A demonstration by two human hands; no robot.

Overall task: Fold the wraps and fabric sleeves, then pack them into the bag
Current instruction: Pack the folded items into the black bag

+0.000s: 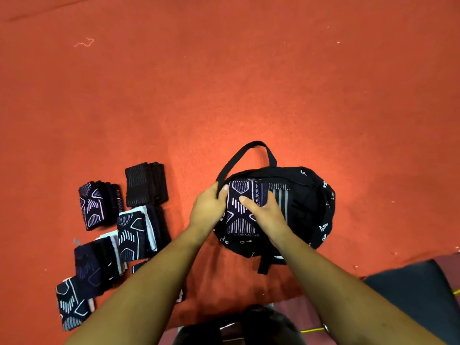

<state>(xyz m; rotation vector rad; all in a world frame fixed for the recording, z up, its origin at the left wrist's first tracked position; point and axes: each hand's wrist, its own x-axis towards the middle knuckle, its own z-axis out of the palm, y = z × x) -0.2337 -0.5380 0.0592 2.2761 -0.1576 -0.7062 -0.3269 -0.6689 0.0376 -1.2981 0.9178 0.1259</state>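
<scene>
**Head view: patterned wrap lies in the open black bag**

Seen from above, a person's two bare arms reach up from the bottom edge to a black bag (327,210). It lies open just right of centre on a red surface (249,83). The left hand (207,207) curls its fingers round the bag's left rim, where the handle strap (245,151) meets it. The right hand (265,211) lies on a folded wrap (240,221), dark with pale line patterns, inside the mouth of the bag. Its thumb spreads across the cloth, but whether the fingers hook round the wrap's far edge cannot be told. A grey-striped piece (282,195) lies just beside the wrap, also in the bag. At the left of the frame, several folded piles (135,232) of similar dark cloth lie close together on the red surface, outside the bag.
</scene>
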